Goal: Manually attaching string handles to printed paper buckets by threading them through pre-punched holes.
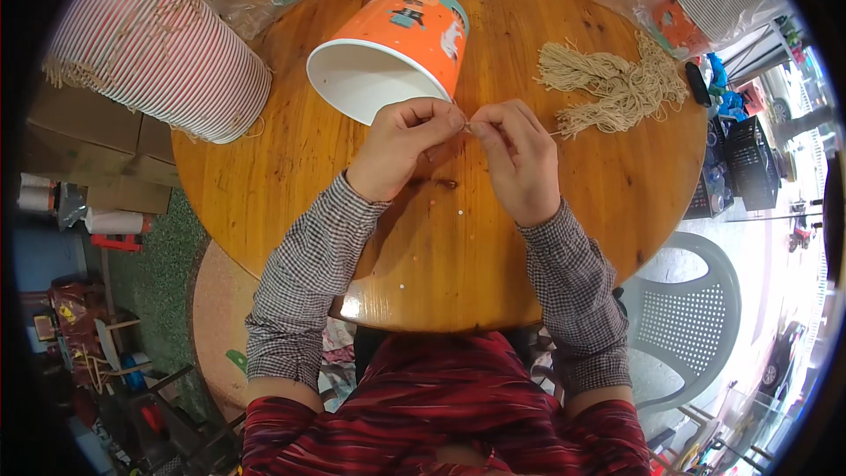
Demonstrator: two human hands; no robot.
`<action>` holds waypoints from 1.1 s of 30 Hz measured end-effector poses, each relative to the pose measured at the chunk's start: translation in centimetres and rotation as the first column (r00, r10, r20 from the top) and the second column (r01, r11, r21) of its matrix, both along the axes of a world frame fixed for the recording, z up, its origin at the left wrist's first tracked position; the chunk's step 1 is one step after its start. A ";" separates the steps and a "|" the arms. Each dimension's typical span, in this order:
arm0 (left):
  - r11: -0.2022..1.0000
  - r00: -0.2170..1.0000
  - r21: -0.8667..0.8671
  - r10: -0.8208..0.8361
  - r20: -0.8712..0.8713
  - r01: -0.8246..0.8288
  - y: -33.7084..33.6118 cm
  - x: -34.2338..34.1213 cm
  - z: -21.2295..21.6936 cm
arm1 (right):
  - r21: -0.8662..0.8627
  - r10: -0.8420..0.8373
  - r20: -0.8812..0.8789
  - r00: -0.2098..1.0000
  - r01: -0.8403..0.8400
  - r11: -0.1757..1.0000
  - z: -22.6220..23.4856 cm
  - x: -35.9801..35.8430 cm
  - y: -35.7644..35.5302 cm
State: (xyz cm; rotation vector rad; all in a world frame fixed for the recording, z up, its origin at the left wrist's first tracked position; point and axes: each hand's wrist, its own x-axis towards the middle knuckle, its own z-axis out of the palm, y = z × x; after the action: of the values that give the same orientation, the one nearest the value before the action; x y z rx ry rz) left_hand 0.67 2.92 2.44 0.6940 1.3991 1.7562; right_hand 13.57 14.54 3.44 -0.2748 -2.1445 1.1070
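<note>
Near the middle of the table, my left hand [404, 143] and my right hand [518, 163] meet with fingertips pinched, almost touching. Between them runs a thin beige string [467, 126]; a short end pokes out to the right of my right hand. Whether it is knotted is too small to tell. Just beyond my left hand lies an orange paper bucket [397, 22] on its side, its white open mouth toward me and its teal base away. My fingertips are close to its rim, and the string may pass there, but I cannot tell. Right of my hands rests a bundle of beige strings [617, 84].
A tall stack of nested paper buckets [167, 44], strings hanging on it, stands at the left. Plastic-wrapped buckets [705, 0] sit at the far right, more at far left. The round wooden table [493, 273] bears small white specks. A grey plastic chair [687, 322] stands right.
</note>
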 end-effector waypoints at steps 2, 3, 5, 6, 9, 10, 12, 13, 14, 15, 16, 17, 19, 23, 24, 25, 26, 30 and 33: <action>0.988 0.958 0.032 -0.153 0.244 0.150 -0.2 -0.5 -0.3 | 0.012 0.015 -0.017 1.000 -0.015 1.000 -0.4 -0.2 0.2; 0.988 0.957 0.032 -0.153 0.245 0.150 -0.2 -0.4 -0.2 | 0.025 0.030 -0.033 0.999 -0.029 0.999 -0.5 -0.2 0.2; 0.984 0.959 0.066 -0.177 0.220 0.167 -0.2 -0.1 -0.1 | -0.015 0.039 -0.032 0.999 -0.040 0.999 -0.3 -0.2 0.2; 0.984 0.959 0.067 -0.178 0.221 0.168 -0.2 -0.1 -0.2 | -0.054 0.048 -0.033 0.998 -0.050 0.997 -0.2 -0.2 0.2; 0.976 0.916 0.110 -0.216 0.337 0.190 -0.1 -0.3 -0.4 | -0.271 0.090 0.000 0.996 -0.086 0.959 -1.0 -0.2 0.1; 0.964 0.884 0.137 -0.263 0.386 0.227 -0.2 -0.5 -0.5 | -0.271 0.089 0.000 0.996 -0.086 0.959 -1.0 -0.3 0.1; 0.951 0.848 0.165 -0.308 0.432 0.261 -0.2 -0.6 -0.9 | -0.548 0.144 0.007 0.990 -0.117 0.829 -0.9 -0.4 0.1; 0.944 0.823 0.198 -0.328 0.463 0.265 -0.2 -0.5 -1.2 | -0.549 0.145 0.007 0.989 -0.118 0.828 -0.9 -0.4 0.1; 0.935 0.798 0.232 -0.349 0.491 0.267 -0.2 -0.5 -1.3 | -0.579 0.163 -0.001 0.987 -0.133 0.805 -1.0 -0.6 0.3; 0.935 0.797 0.232 -0.351 0.492 0.269 0.0 -0.3 -1.2 | -0.607 0.177 -0.007 0.984 -0.145 0.781 -1.1 -0.6 0.4; 0.946 0.799 0.226 -0.317 0.511 0.230 0.1 -0.1 -1.0 | -0.607 0.176 -0.006 0.984 -0.143 0.782 -1.1 -0.5 0.5; 0.957 0.800 0.220 -0.282 0.530 0.191 0.1 0.1 -0.8 | -0.635 0.175 -0.060 0.983 -0.173 0.753 -1.0 -0.5 0.6; 0.968 0.818 0.204 -0.234 0.526 0.146 0.1 0.2 -0.6 | -0.661 0.176 -0.115 0.978 -0.207 0.722 -0.7 -0.5 0.5; 0.980 0.861 0.177 -0.170 0.479 0.095 0.1 0.5 -0.3 | -0.608 0.159 -0.191 0.969 -0.244 0.756 -0.8 -0.3 0.1; 0.980 0.862 0.177 -0.169 0.478 0.094 0.1 0.5 -0.3 | -0.547 0.142 -0.199 0.970 -0.230 0.805 -1.0 -0.3 0.0; 0.980 0.863 0.179 -0.168 0.476 0.092 0.1 0.4 -0.2 | -0.546 0.143 -0.199 0.970 -0.231 0.805 -1.2 -0.4 0.0; 0.979 0.865 0.181 -0.167 0.474 0.090 0.1 0.5 -0.2 | -0.425 0.136 -0.180 0.974 -0.201 0.883 -1.3 -0.4 0.0; 0.987 0.910 0.137 -0.135 0.393 0.087 -0.1 0.7 -0.4 | -0.144 0.068 -0.125 0.990 -0.086 0.986 -2.3 -0.4 0.1; 0.988 0.950 0.133 -0.110 0.292 0.073 -0.1 1.0 0.1 | -0.206 0.066 -0.114 0.991 -0.088 0.975 -2.0 -0.3 0.1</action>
State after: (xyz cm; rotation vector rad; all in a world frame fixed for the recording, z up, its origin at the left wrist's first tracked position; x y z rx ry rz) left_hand 1.64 2.81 2.50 0.5212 1.0473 1.7973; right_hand 13.24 14.64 1.40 -0.2247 -1.9607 1.3663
